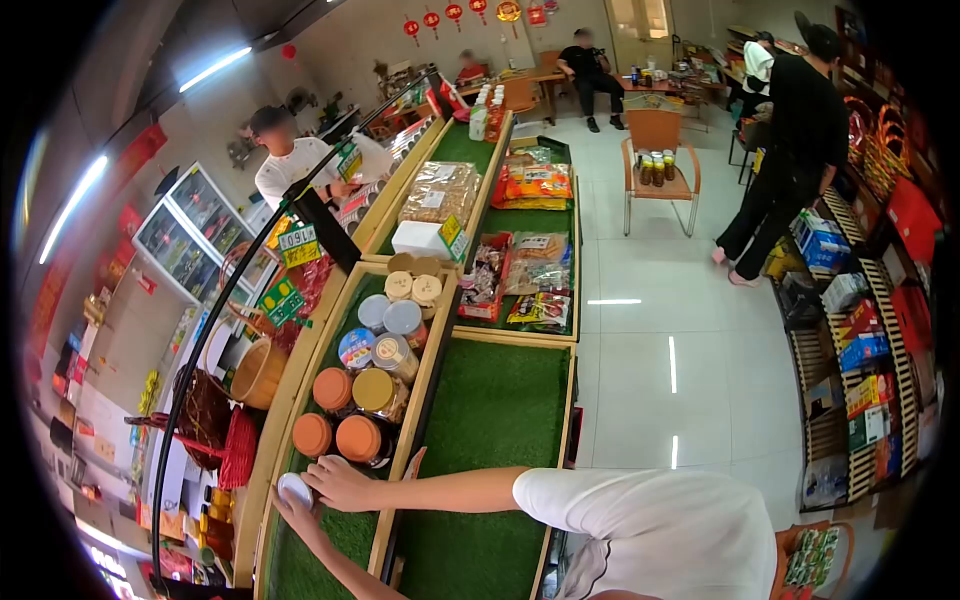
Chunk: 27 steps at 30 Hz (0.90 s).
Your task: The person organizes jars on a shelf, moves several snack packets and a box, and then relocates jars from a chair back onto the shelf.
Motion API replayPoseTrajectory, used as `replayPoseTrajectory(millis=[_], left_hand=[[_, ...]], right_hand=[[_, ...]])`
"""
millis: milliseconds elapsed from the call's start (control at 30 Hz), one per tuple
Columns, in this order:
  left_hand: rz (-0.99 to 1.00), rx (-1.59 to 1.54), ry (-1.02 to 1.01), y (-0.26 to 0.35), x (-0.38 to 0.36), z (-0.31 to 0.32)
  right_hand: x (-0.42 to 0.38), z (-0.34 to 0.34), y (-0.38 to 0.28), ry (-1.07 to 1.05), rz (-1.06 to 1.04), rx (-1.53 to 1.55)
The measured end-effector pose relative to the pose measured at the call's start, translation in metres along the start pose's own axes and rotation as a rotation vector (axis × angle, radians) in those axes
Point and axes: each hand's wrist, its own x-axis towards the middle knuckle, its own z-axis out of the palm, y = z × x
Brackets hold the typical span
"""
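Observation:
A jar with a white lid [295, 488] stands on the green-lined shelf, near its left wooden edge. My right hand [345, 485] reaches in from the right with its fingers against the lid's right side. My left hand [298, 520] comes up from below and grips the jar's lower left side; the jar's body is mostly hidden. Just beyond my hands are two jars with orange lids, one on the left [312, 435] and one on the right [363, 440]. Behind them stand a gold-lidded jar [376, 390] and several more jars in rows.
The green-lined display shelf [490, 400] has wooden rims. Snack packets [538, 185] and packed goods [440, 192] lie farther along. A person in white [290, 165] stands across the counter; a person in black [790, 140] stands by the right shelves. A chair [657, 180] holds jars.

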Motion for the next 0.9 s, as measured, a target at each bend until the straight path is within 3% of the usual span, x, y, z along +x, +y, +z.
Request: replayPoseTrajectory(millis=[67,167,333,433,533,633,767,800,900], left_hand=[[0.028,-0.055,-0.056,-0.010,0.029,0.003],[0.078,0.051,-0.171,-0.060,0.044,0.009],[-0.013,0.085,-0.125,-0.020,0.017,0.020],[-0.002,0.170,-0.228,-0.049,0.038,0.002],[-0.037,0.187,-0.324,-0.035,0.026,0.005],[-0.090,0.235,-0.225,-0.035,0.021,0.010],[-0.143,0.025,-0.320,-0.044,0.021,0.007],[-0.150,-0.007,-0.275,-0.045,0.015,0.010],[-0.111,-0.016,-0.134,-0.044,-0.002,0.011]], right_hand=[[0.006,-0.008,-0.004,0.178,0.009,-0.117],[-0.024,-0.023,-0.006,0.034,0.125,-0.120],[-0.037,-0.023,-0.011,0.062,-0.027,-0.095],[-0.034,-0.024,-0.011,-0.115,0.058,-0.116],[-0.037,-0.027,-0.008,-0.118,0.082,-0.116],[-0.036,-0.030,-0.011,-0.117,0.108,-0.128],[-0.038,-0.023,-0.011,-0.050,0.072,-0.226],[-0.040,-0.036,-0.011,-0.155,0.081,-0.137],[-0.052,-0.077,-0.013,-0.131,0.069,0.015]])
